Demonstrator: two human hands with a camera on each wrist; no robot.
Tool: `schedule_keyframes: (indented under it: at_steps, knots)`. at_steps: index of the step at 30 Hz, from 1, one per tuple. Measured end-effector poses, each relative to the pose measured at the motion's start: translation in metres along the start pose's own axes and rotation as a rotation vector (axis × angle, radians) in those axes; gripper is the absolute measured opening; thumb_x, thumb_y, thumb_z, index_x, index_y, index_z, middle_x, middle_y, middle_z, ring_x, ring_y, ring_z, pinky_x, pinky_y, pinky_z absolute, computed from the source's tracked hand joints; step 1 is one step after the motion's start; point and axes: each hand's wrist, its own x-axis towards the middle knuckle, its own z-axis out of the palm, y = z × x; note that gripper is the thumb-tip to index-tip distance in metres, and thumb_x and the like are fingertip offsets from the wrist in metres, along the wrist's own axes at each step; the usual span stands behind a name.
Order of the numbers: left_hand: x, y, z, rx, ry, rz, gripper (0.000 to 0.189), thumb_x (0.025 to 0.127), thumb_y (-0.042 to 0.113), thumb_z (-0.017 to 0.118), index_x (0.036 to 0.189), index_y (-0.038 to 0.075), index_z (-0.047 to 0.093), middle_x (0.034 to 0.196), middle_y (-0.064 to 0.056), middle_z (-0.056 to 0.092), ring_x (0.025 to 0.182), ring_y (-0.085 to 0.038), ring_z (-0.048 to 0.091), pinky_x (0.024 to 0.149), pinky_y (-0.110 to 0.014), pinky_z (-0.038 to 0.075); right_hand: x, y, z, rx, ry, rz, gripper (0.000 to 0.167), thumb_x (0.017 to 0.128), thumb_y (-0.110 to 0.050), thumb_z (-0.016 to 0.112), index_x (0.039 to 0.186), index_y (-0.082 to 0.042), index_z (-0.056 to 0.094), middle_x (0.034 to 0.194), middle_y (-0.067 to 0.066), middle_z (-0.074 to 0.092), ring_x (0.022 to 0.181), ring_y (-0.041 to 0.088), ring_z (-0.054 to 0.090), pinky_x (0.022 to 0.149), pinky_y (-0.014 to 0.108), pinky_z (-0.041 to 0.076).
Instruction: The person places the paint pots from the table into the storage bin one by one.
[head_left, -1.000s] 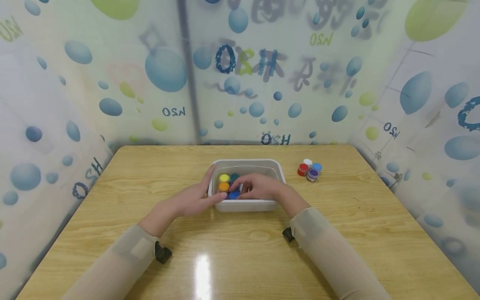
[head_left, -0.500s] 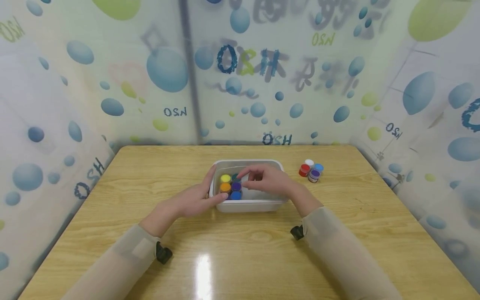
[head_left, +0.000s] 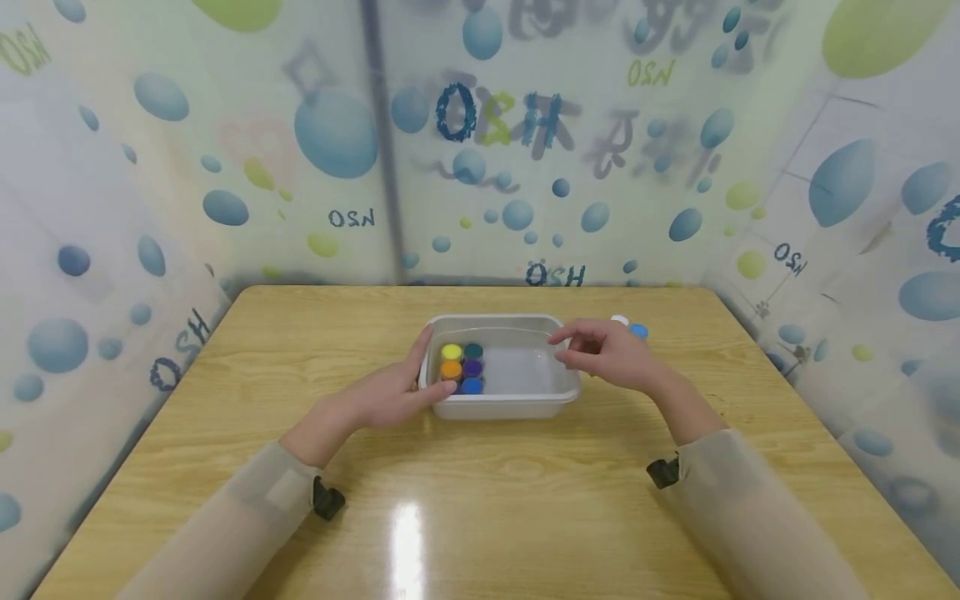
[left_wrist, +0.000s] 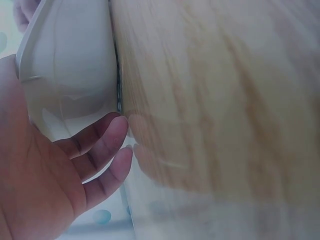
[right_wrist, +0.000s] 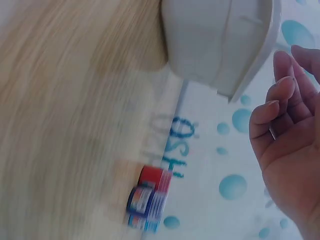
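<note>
A white plastic tub (head_left: 517, 408) stands on the wooden table. Inside its left end are several small paint jars, with yellow (head_left: 452, 352), orange (head_left: 451, 369), dark green (head_left: 473, 352), purple (head_left: 472, 367) and blue (head_left: 472, 386) lids. My left hand (head_left: 382, 396) holds the tub's left end, its thumb over the front rim; its lower fingers (left_wrist: 107, 145) bend beside the tub's wall. My right hand (head_left: 611, 354) hovers at the right rim, fingers loosely bent and nothing between them. Behind it, a white-lidded jar (head_left: 619, 320) and a light blue jar (head_left: 638, 331) show partly.
In the right wrist view, a red jar (right_wrist: 154, 177) and a purple jar (right_wrist: 141, 200) stand close together beyond the tub. A patterned curtain (head_left: 517, 167) with blue drops rises behind the table (head_left: 480, 517).
My right hand has lifted out of the tub and moved right past its rim, exposing the purple-lidded jar inside and covering part of the outer jars. My left hand has stayed on the tub.
</note>
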Motion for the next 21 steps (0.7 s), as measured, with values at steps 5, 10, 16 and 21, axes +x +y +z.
schedule_keyframes:
  at_steps: [5, 10, 16, 21]
  knots:
    - [-0.001, 0.001, -0.001, 0.015, -0.005, 0.010, 0.113, 0.104, 0.083, 0.044, 0.173, 0.026, -0.025, 0.169, -0.032, 0.042, 0.144, -0.040, 0.059, 0.124, -0.063, 0.041, -0.022, 0.014, -0.018, 0.007, 0.029, 0.041, 0.024, 0.106, -0.020, 0.075, 0.127, -0.010, 0.077, 0.092, 0.011, 0.070, 0.072, 0.017, 0.059, 0.065, 0.029, 0.052]
    - [-0.002, 0.003, -0.002, 0.026, -0.004, 0.010, 0.114, 0.103, 0.084, 0.043, 0.174, 0.026, -0.024, 0.167, -0.033, 0.045, 0.139, -0.038, 0.063, 0.122, -0.063, 0.043, -0.042, 0.032, -0.034, -0.011, 0.058, 0.106, 0.027, 0.106, -0.023, 0.075, 0.129, -0.008, 0.076, 0.092, 0.009, 0.071, 0.073, 0.018, 0.059, 0.065, 0.031, 0.053]
    - [0.000, 0.001, -0.001, 0.019, -0.006, -0.007, 0.111, 0.106, 0.078, 0.047, 0.174, 0.025, -0.022, 0.167, -0.031, 0.046, 0.136, -0.034, 0.064, 0.124, -0.061, 0.042, -0.056, 0.056, -0.054, -0.044, 0.083, 0.190, 0.032, 0.109, -0.026, 0.072, 0.133, -0.005, 0.073, 0.096, 0.016, 0.074, 0.072, 0.017, 0.058, 0.065, 0.033, 0.052]
    - [-0.001, 0.002, -0.001, 0.017, -0.002, -0.002, 0.111, 0.106, 0.078, 0.048, 0.174, 0.025, -0.022, 0.169, -0.030, 0.044, 0.139, -0.035, 0.062, 0.124, -0.061, 0.042, -0.063, 0.076, -0.066, -0.106, 0.100, 0.256, 0.034, 0.110, -0.030, 0.070, 0.136, -0.009, 0.072, 0.099, 0.017, 0.075, 0.074, 0.019, 0.059, 0.066, 0.034, 0.052]
